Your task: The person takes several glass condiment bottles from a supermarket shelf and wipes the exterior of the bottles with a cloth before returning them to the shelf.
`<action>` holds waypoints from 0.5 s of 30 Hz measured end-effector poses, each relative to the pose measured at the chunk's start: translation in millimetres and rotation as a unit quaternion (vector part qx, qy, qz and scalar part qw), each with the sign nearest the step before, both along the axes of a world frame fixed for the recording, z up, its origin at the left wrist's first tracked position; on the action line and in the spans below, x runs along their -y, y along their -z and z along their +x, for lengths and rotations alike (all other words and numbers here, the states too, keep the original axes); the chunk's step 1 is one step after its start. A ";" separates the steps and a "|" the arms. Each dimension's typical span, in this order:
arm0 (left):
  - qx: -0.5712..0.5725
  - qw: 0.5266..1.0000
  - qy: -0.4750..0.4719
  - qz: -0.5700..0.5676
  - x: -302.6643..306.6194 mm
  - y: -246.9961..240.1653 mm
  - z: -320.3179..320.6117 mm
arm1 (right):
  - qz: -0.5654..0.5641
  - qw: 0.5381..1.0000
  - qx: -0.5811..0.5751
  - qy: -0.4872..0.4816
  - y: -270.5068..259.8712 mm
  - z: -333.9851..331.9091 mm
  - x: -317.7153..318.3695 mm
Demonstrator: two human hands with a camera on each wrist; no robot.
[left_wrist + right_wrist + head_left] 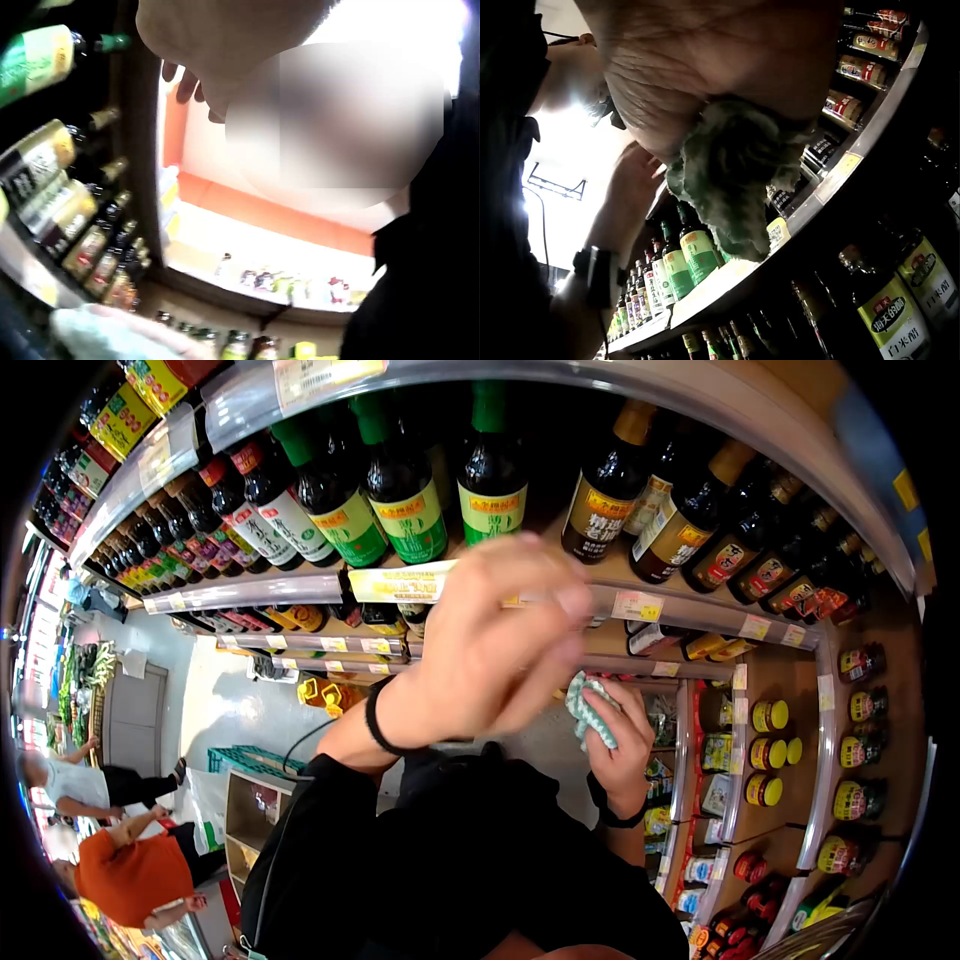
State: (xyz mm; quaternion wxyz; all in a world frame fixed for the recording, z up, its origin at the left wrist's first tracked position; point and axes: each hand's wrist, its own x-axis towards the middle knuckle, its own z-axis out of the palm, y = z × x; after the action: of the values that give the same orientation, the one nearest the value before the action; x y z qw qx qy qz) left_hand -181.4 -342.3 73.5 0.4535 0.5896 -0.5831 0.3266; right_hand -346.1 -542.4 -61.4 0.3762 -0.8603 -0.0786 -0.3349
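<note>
My right hand (618, 738) grips a crumpled green-and-white cloth (590, 710) in front of the lower shelves. In the right wrist view the bunched cloth (731, 176) hangs out below the palm (720, 64). My left hand (505, 635), blurred, is raised before the shelf of dark sauce bottles, its fingers loosely bent with nothing seen in them. It overlaps the shelf edge below a green-capped bottle (492, 490). Fingers (187, 86) of the left hand hang down in the left wrist view, while the cloth (112, 334) shows at the bottom.
Gold-capped bottles (605, 495) stand right of the green-capped ones, behind a shelf edge with price tags (638, 605). Jars with yellow lids (768, 752) fill the right-hand shelves. At left are a green crate (250, 760) and a person in an orange shirt (135, 875).
</note>
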 end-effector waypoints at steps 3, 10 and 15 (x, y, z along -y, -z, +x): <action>-0.044 0.986 0.136 -0.086 3.7 -28.3 -44.9 | -0.012 0.997 -0.075 0.016 9.4 -9.0 6.3; -0.202 0.977 -0.025 -0.065 10.8 -72.8 -115.9 | 0.024 0.999 -0.023 0.000 10.5 -11.7 5.0; -0.183 0.977 0.053 -0.096 22.9 -50.0 -99.1 | 0.025 0.999 -0.045 0.008 16.4 -22.1 7.8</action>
State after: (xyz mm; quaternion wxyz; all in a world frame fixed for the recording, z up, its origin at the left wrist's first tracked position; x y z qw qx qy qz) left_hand -280.5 -365.2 123.5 0.6238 0.5616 -0.4862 0.2432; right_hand -368.3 -550.1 -77.8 0.3981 -0.8654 -0.0460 -0.3008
